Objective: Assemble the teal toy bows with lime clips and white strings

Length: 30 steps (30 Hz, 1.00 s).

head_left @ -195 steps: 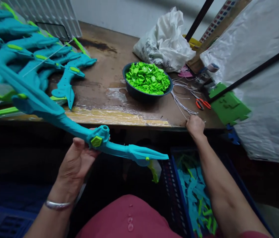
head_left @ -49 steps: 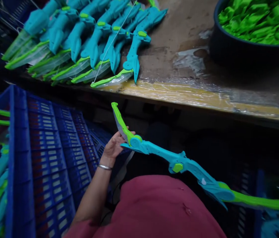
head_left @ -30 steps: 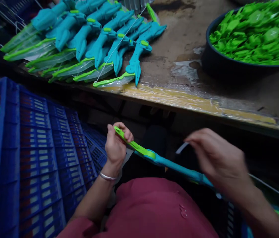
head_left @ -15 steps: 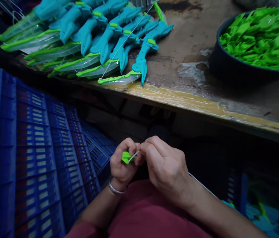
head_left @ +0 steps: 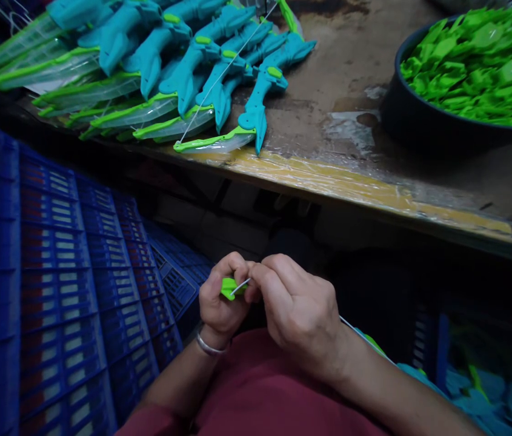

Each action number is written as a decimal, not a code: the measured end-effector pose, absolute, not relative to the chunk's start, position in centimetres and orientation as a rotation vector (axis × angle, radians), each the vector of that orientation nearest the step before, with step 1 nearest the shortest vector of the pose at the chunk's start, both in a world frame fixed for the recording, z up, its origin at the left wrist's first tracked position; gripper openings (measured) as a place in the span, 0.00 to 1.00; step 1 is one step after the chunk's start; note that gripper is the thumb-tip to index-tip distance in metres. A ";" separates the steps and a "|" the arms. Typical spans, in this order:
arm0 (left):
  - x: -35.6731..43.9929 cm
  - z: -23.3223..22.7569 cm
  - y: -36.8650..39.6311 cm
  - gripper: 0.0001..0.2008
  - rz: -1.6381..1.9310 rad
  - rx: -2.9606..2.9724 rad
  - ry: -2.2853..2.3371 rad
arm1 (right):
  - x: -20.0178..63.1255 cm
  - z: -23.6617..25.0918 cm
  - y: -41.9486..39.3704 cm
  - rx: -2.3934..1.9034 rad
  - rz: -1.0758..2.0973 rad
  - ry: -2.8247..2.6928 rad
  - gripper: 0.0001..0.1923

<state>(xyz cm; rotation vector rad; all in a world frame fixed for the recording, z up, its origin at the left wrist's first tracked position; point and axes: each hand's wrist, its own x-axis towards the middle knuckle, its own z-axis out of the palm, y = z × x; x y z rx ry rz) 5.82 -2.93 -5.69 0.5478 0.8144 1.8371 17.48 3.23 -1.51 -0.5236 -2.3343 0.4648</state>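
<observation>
In front of my body, my left hand (head_left: 222, 297) is closed around a small bright green plastic piece (head_left: 227, 288), most of it hidden by the fingers. A white string (head_left: 240, 286) runs from that piece up to the fingertips of my right hand (head_left: 299, 309), which pinch it. The two hands touch at their fingertips. More of the white string shows beyond my right wrist, over a turquoise and green part (head_left: 412, 372) low at the right. How the string is fastened is hidden by my fingers.
Turquoise toy bows (head_left: 256, 112) with green limbs lie in rows on the worn table (head_left: 319, 121). A dark round tub (head_left: 412, 115) heaped with green plastic parts (head_left: 478, 66) stands at the right. A blue crate (head_left: 69, 272) rises at my left, and another crate (head_left: 442, 351) sits low right.
The view has shifted a little, so the table and crates sit slightly further left. My hands keep the same pinch on the string, with only slight movement.
</observation>
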 end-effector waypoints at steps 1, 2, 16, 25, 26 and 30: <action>5.9 -5.6 -2.9 0.21 1.839 0.542 0.811 | 17.5 -1.5 3.3 -0.518 0.454 -2.337 0.16; 5.9 -5.6 -2.9 0.21 1.839 0.538 0.807 | 17.5 -1.5 3.3 -0.512 0.447 -2.341 0.16; 5.5 -5.6 -2.6 0.21 1.741 0.457 0.852 | 17.1 -1.5 3.2 -0.446 0.401 -2.314 0.15; 5.4 -5.6 -2.9 0.18 1.629 0.435 1.029 | 16.7 -2.7 4.4 -0.391 0.154 -2.364 0.14; 5.5 -5.8 -3.0 0.17 1.628 0.449 1.072 | 16.5 -3.0 4.5 -0.393 0.127 -2.351 0.14; 5.9 -6.5 -3.3 0.17 1.647 0.547 1.299 | 16.1 -3.5 5.1 -0.390 0.077 -2.294 0.14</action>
